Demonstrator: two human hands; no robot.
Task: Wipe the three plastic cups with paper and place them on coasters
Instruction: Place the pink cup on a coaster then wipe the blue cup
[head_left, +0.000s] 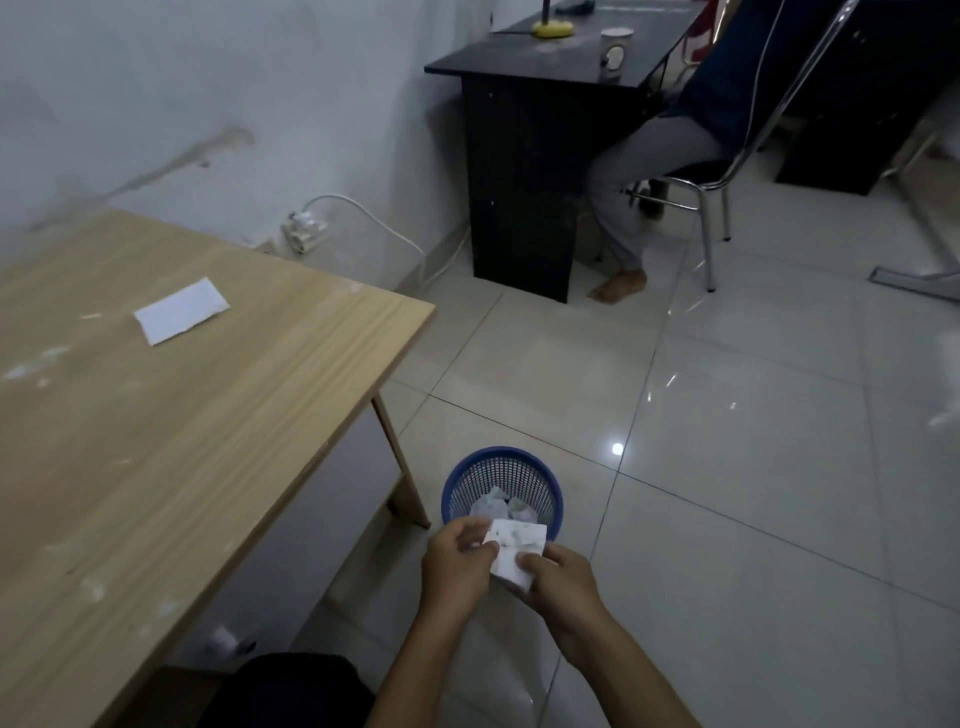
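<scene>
Both hands hold one white sheet of paper (515, 552) low in the view, just above the near rim of a blue mesh waste basket (501, 486). My left hand (457, 564) pinches its left edge, my right hand (558, 577) grips its lower right corner. The sheet looks creased and slightly smudged. Another flat white paper (181, 310) lies on the light wooden table (156, 441) at the left. No plastic cups or coasters are in view.
The basket stands on the glossy tiled floor (727, 467) by the table's right leg and holds crumpled white paper. A dark desk (524, 171) with a mug stands at the back; a person sits there on a metal chair (711, 197). A power strip (304, 231) lies by the wall.
</scene>
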